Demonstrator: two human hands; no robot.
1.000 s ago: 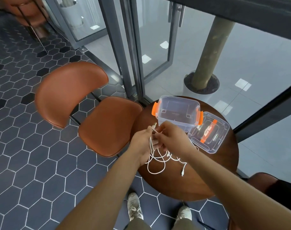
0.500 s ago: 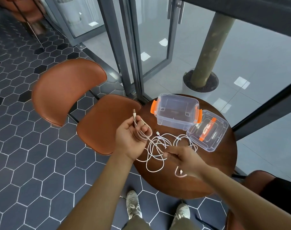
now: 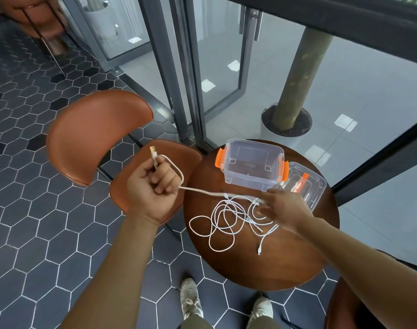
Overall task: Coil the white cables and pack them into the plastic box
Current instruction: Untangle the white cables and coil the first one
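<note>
Tangled white cables (image 3: 229, 219) lie in loose loops on the round wooden table (image 3: 286, 257). My left hand (image 3: 155, 186) grips one cable near its plug, left of the table over the chair seat; the plug sticks up above my fist and the cable runs taut to the right. My right hand (image 3: 283, 207) is over the tangle's right side, its fingers on that same cable. The clear plastic box (image 3: 251, 166) with orange latches stands open at the table's far edge, nothing in it. Its clear lid (image 3: 305, 184) lies beside it on the right.
A brown leather chair (image 3: 96, 136) stands left of the table. Glass doors and a dark metal frame (image 3: 191, 91) rise just behind the table. A second brown seat (image 3: 340, 305) shows at the lower right. My shoes (image 3: 191, 298) are on the hexagon-tiled floor below.
My left hand has pulled a cable end away to the left, drawing it taut. My right hand moved up to the tangle's right side, and the cable pile spread out on the table.
</note>
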